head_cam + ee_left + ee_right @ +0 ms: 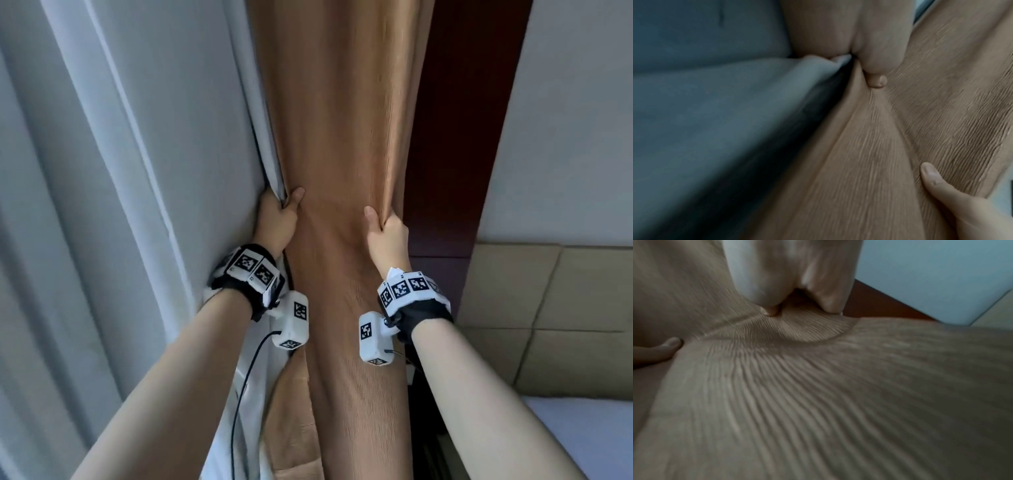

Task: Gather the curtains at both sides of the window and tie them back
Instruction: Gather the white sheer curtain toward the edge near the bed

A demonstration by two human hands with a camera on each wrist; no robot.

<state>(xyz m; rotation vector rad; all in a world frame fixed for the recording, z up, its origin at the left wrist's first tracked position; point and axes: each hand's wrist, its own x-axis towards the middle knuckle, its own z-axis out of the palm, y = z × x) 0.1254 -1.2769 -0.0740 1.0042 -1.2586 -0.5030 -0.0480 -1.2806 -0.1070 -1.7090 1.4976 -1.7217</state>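
Note:
A tan ribbed curtain (342,137) hangs in front of me, bunched into a column. My left hand (279,212) grips its left edge, thumb on the front, fingers wrapped behind together with the edge of the white sheer curtain (137,171). My right hand (383,228) grips the right edge at nearly the same height, thumb in front. In the left wrist view the left thumb (875,65) presses into the tan curtain (900,146) and the right thumb shows at lower right. The right wrist view shows the tan curtain (818,394) fanning out from the grip. No tie-back is visible.
The white sheer fills the left side. A dark red-brown frame (455,137) stands right of the tan curtain, then a pale wall (575,120). A beige padded headboard (548,325) and a white bed corner (589,438) lie at lower right.

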